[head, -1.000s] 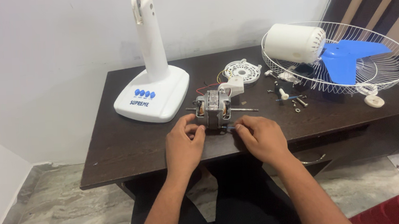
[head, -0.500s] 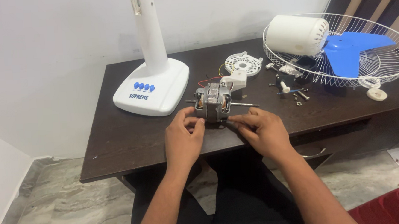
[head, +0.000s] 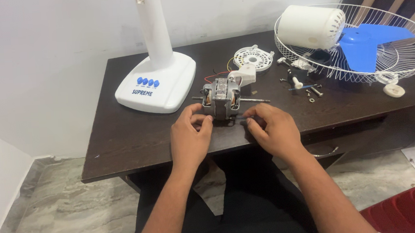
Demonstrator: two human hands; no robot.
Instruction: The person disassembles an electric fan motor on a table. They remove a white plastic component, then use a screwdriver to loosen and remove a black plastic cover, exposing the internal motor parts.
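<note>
Both hands [head: 189, 134] [head: 271, 129] pinching motor [head: 222, 99].

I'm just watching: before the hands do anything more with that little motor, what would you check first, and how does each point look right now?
1. Motor resting on the table: ok.
2. Left hand steadying the motor's near left side: ok, fingers touch it.
3. Right hand grip on a thin dark tool or rod at the motor's base: cannot tell what it is.
4. Shaft sticking out free on the right: ok.
5. Loose screws clear of the hands: ok.
6. Fan base upright, apart from the motor: ok.
</note>
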